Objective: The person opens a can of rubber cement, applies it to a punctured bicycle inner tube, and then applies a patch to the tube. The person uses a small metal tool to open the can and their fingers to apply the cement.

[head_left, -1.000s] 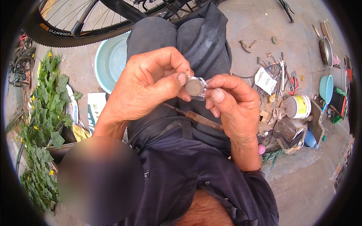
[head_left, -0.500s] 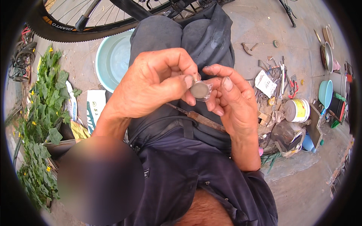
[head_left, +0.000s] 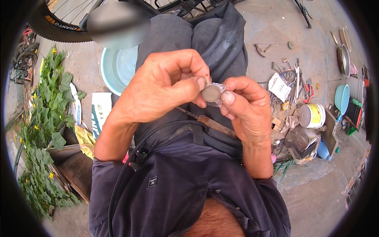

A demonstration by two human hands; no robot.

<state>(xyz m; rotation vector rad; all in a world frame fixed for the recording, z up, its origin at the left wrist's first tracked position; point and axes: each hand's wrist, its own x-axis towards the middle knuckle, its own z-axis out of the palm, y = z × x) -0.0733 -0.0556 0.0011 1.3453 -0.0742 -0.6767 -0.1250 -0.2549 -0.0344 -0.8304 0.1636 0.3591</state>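
Observation:
Above my lap, both hands hold a small round grey disc (head_left: 212, 93) in a clear plastic wrapper. My left hand (head_left: 164, 85) pinches the wrapper's left side between thumb and finger. On its right side, the thumb and forefinger of my right hand (head_left: 249, 108) have closed on the wrapper's edge. The disc shows between the fingertips, its face turned up. Below the hands, a long brown tool (head_left: 215, 125) with a thin tapering tip lies across my lap. A black cable (head_left: 136, 152) curves over my lap and down my left side.
A bicycle wheel (head_left: 59, 31) is ahead at left, beside a pale blue basin (head_left: 118, 71). Leafy plants (head_left: 47, 118) line the left. On the right lie scattered hand tools (head_left: 290, 83), a hammer (head_left: 259, 50) and a white bucket (head_left: 312, 115).
My right thumb and forefinger have come in and closed on the wrapper's right edge, where they were apart before. The disc has shifted slightly to the right.

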